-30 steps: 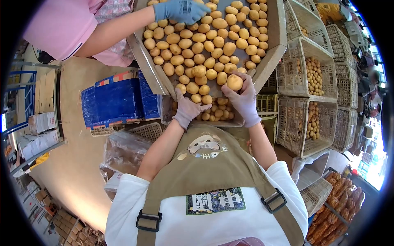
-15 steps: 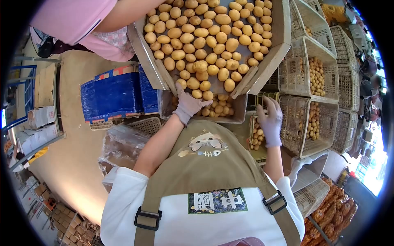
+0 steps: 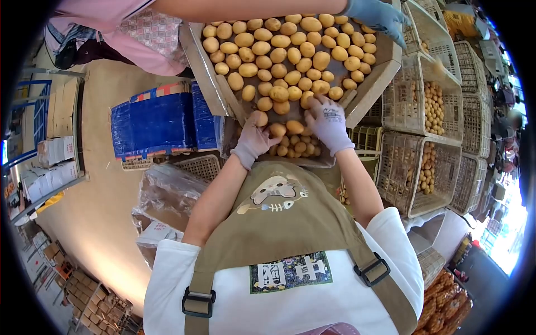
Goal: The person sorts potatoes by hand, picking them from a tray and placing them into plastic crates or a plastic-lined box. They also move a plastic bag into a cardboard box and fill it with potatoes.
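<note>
Potatoes [image 3: 293, 54] lie across a sorting tray [image 3: 207, 67] with wooden sides that narrow towards me. Below its mouth, more potatoes [image 3: 300, 148] fill a box against my apron. My left hand [image 3: 254, 142], in a pale glove, is at the left of the mouth, its thumb and fingers apart beside a potato [image 3: 277, 130]. At the right side, my gloved right hand [image 3: 330, 124] reaches up with fingers spread and tips against potatoes at the tray's lower edge. Part of the box is hidden by both hands.
A co-worker's blue-gloved hand [image 3: 379, 18] reaches over the tray's far right. Plastic crates [image 3: 399, 173] with potatoes are stacked at right. Blue-wrapped boxes [image 3: 153, 127] and a clear plastic bag [image 3: 167, 192] are at left.
My right hand has moved left from beside the crates to the tray mouth. My left hand has turned inwards slightly. The co-worker's arm now stretches across the tray, and some potatoes have shifted.
</note>
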The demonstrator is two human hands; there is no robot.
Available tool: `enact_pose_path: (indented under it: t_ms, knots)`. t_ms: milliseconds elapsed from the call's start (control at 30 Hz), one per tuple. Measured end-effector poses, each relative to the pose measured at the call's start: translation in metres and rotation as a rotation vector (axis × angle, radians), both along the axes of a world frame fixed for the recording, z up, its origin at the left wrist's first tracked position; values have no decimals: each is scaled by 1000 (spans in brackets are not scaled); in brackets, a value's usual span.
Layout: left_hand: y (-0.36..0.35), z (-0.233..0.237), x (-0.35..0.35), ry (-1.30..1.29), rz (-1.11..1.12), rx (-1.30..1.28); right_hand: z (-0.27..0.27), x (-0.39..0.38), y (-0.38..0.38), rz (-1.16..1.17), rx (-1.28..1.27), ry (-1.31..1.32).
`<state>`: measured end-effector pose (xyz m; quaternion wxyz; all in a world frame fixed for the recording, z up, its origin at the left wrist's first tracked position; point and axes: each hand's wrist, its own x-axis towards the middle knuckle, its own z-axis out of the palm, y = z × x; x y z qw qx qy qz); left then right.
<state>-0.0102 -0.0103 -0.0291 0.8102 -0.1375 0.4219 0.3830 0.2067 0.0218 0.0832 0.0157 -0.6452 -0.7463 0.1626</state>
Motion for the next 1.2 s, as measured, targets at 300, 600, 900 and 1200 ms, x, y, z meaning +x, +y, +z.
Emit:
enact_pose_path:
  t_ms: [300, 600, 900, 1200]
  knots:
    - [4, 8, 33, -275, 197, -61, -4, 16, 75, 15, -139, -457]
    - [8, 13, 29, -293, 183, -10, 28, 3, 34, -338, -149, 789]
    - [6, 11, 30, -351, 215, -85, 32, -2, -4, -516, -235, 1447]
    - [5, 11, 29, -337, 252, -149, 32, 7, -10, -632, -338, 1625]
